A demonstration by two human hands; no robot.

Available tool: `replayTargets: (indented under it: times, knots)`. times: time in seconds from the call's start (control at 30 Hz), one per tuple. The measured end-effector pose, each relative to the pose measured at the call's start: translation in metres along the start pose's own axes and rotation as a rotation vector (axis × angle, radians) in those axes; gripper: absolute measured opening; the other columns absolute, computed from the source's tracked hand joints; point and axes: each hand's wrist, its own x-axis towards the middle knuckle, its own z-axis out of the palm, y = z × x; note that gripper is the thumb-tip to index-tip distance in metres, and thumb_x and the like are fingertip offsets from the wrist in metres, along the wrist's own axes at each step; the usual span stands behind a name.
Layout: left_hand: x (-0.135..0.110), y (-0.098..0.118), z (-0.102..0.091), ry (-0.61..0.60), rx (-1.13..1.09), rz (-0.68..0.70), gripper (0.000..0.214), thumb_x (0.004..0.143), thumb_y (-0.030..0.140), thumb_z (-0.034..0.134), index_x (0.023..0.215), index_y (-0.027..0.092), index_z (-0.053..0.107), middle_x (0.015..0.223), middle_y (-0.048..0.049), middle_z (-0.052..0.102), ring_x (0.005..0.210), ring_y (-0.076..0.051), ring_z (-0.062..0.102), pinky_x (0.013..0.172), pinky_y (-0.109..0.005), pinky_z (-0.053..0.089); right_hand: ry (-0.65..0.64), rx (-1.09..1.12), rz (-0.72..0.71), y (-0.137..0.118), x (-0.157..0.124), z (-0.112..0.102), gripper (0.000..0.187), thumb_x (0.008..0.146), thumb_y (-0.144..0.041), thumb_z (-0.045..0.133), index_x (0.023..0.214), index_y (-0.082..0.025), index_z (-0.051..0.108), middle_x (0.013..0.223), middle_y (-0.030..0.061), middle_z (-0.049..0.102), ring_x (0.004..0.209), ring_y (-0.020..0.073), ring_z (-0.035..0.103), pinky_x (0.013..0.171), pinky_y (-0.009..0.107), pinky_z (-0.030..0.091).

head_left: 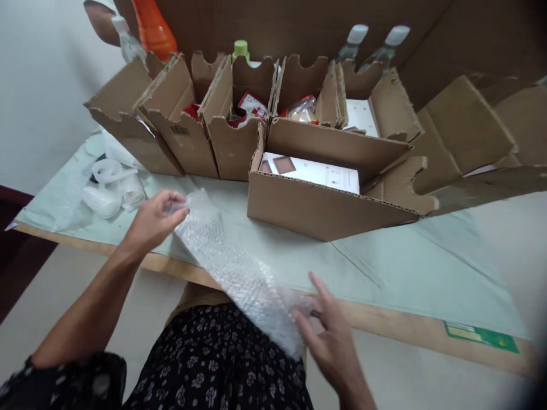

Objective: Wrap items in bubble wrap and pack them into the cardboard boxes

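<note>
A strip of bubble wrap point(239, 273) stretches slantwise between my two hands, over the table's front edge and my lap. At its upper left end, my left hand point(160, 216) pinches a corner between thumb and fingers. My right hand point(327, 324) is at the lower right end, with the wrap between its thumb and bent fingers while the index finger points away; this hand is slightly blurred. Just beyond the wrap stands a long open cardboard box point(307, 210) with a white printed carton point(316, 173) inside.
Several cardboard bins point(239, 148) line the back, some holding red packets point(252, 108). Behind them are clear bottles point(356, 40) and an orange bottle point(154, 28). White rolled material point(106, 193) lies at left on the pale green table cover point(384, 267). Another person's arm point(102, 23) shows top left.
</note>
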Motion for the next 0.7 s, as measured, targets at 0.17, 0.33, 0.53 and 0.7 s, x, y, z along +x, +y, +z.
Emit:
replayTargets:
  times: [0.17, 0.33, 0.53, 0.7]
  knots:
    - [0.083, 0.012, 0.035, -0.102, 0.170, 0.205, 0.034, 0.083, 0.021, 0.061, 0.116, 0.018, 0.067, 0.105, -0.0074, 0.074, 0.096, -0.024, 0.067, 0.091, -0.037, 0.050, -0.329, 0.098, -0.027, -0.025, -0.010, 0.048, 0.040, 0.096, -0.024, 0.059, 0.134, -0.028, 0.071, 0.126, 0.0076, 0.077, 0.113, 0.0249, 0.075, 0.100, 0.042, 0.061]
    - [0.071, 0.005, 0.069, -0.006, 0.204, 0.278, 0.044, 0.086, 0.025, 0.063, 0.128, 0.013, 0.064, 0.132, -0.0177, 0.065, 0.126, -0.033, 0.056, 0.110, -0.049, 0.042, -0.523, 0.223, 0.001, -0.045, -0.008, 0.062, 0.027, 0.096, -0.028, 0.061, 0.116, -0.025, 0.079, 0.110, 0.0064, 0.080, 0.101, 0.0235, 0.076, 0.091, 0.036, 0.062]
    - [-0.054, -0.020, 0.035, -0.350, -0.266, 0.345, 0.039, 0.094, 0.046, 0.059, 0.121, 0.022, 0.071, 0.130, -0.0130, 0.070, 0.130, -0.032, 0.059, 0.115, -0.054, 0.043, -0.700, 0.390, 0.112, -0.050, 0.004, 0.053, 0.035, 0.093, -0.048, 0.067, 0.120, -0.028, 0.078, 0.118, 0.0053, 0.079, 0.110, 0.0272, 0.073, 0.096, 0.040, 0.059]
    - [-0.108, -0.016, 0.022, -0.636, -0.648, 0.110, 0.088, 0.084, 0.073, 0.063, 0.155, 0.023, 0.046, 0.141, -0.0164, 0.066, 0.132, -0.036, 0.060, 0.114, -0.052, 0.046, -0.628, 0.674, 0.254, -0.051, 0.036, 0.067, 0.057, 0.097, -0.067, 0.051, 0.125, -0.022, 0.072, 0.104, 0.0089, 0.079, 0.093, 0.0246, 0.075, 0.091, 0.044, 0.059]
